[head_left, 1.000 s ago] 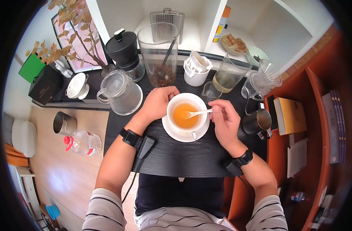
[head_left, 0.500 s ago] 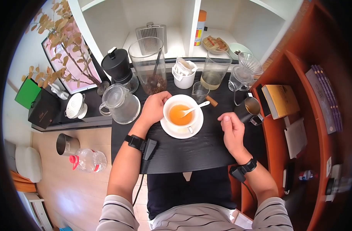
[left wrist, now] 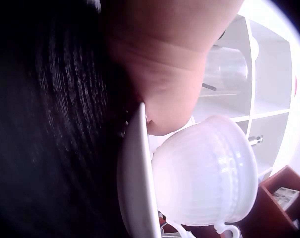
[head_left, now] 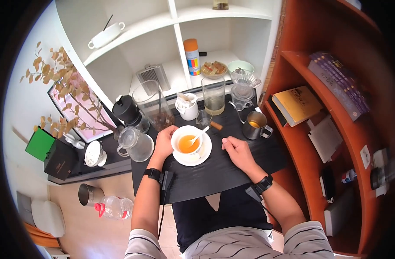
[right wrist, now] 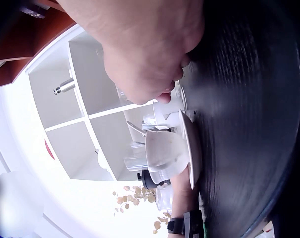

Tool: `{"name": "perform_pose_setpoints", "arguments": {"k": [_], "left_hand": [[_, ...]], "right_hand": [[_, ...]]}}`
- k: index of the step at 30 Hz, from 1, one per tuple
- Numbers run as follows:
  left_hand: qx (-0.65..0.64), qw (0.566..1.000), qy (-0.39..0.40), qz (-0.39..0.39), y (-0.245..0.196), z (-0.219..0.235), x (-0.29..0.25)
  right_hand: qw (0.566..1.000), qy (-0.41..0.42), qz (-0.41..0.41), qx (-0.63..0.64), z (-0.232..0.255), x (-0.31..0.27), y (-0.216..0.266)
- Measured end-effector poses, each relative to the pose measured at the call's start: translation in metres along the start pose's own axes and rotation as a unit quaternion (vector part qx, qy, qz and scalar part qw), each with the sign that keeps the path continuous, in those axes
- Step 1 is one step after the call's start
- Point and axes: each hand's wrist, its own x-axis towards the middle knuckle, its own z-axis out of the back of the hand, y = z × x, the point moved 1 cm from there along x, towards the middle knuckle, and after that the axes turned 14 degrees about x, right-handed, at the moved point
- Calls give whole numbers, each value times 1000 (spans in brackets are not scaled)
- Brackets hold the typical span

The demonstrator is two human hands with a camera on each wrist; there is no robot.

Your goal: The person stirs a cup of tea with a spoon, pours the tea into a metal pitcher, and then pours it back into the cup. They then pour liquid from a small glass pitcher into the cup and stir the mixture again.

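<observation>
A white cup (head_left: pixel 188 142) of amber tea stands on a white saucer (head_left: pixel 205 154) on the black table (head_left: pixel 215 172). A white spoon (head_left: pixel 198 135) leans in the cup with its handle toward the back right. My left hand (head_left: pixel 164 141) curls against the cup's left side; in the left wrist view it (left wrist: pixel 160 74) touches the saucer's rim (left wrist: pixel 135 168) beside the cup (left wrist: pixel 204 173). My right hand (head_left: pixel 234 150) rests on the table right of the saucer, fingers loosely curled, holding nothing. In the right wrist view the hand (right wrist: pixel 140 54) lies apart from the cup (right wrist: pixel 164 151).
Behind the cup stand a glass jug (head_left: pixel 135 146), a black grinder (head_left: pixel 127 111), a tall jar of beans (head_left: pixel 155 105), a small glass (head_left: pixel 203 117), a beaker (head_left: pixel 213 96) and a metal pitcher (head_left: pixel 254 125). An orange bookshelf (head_left: pixel 299 103) borders the right side.
My right hand let go of the spoon, leaving it in the cup, and came down onto the table to the right. The head view pulled back. The left hand stayed at the cup.
</observation>
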Motion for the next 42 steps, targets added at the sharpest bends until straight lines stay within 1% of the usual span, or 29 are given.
{"name": "perform_pose_setpoints", "arguments": {"k": [1,3,5,6,8,9,11,12,13,15,16,18,22,24,28,30,31,33,36,39,42], "left_hand": [[5,1000,3,13,2,0,0],[2,1000,12,9,1,0,-3],[-64,997,7,43,8,-3,-7],[-60,997,8,43,11,-3,-10],[-68,993,8,94,18,-5,-18],[-66,993,8,97,20,-8,-23],[-67,991,-63,99,18,-9,-32],[-39,991,-76,108,14,-8,-38],[-39,990,-78,109,9,-6,-43],[11,988,-113,104,4,-3,-52],[11,988,-114,106,1,-3,-56],[-18,982,-156,105,-4,-4,-63],[8,985,-143,97,-10,-2,-65],[64,986,-124,96,-12,-3,-64],[48,988,-118,91,-15,-4,-64],[73,988,-109,75,-23,1,-66],[72,989,-107,78,-26,2,-66],[86,988,-113,58,-26,3,-66],[64,990,-98,76,-25,2,-64],[42,991,-99,73,-22,1,-64],[43,991,-87,92,-21,0,-64]], "right_hand": [[1000,5,-6,-3,1,0,1],[1000,1,4,1,2,-1,3],[1000,-9,21,3,1,0,2],[1000,-10,22,8,-1,0,0],[999,-19,25,13,-1,1,-2],[999,-17,24,15,-1,1,-3],[1000,-18,23,11,0,1,-3],[999,-22,28,7,-1,1,-2],[999,-20,29,7,-1,1,-1],[999,-26,39,11,-2,2,-3],[999,-24,39,11,-1,2,-4],[998,-33,46,19,-1,2,-4],[998,-36,40,18,-3,2,-4],[999,-33,23,16,-3,3,-5],[999,-38,31,4,-3,2,-3],[998,-34,45,10,-4,3,-5],[999,-33,42,9,-4,3,-7],[999,-32,34,6,-4,2,-8],[999,-37,31,5,-3,1,-7],[998,-45,28,21,-3,1,-7],[999,-44,19,11,-4,2,-11]]}}
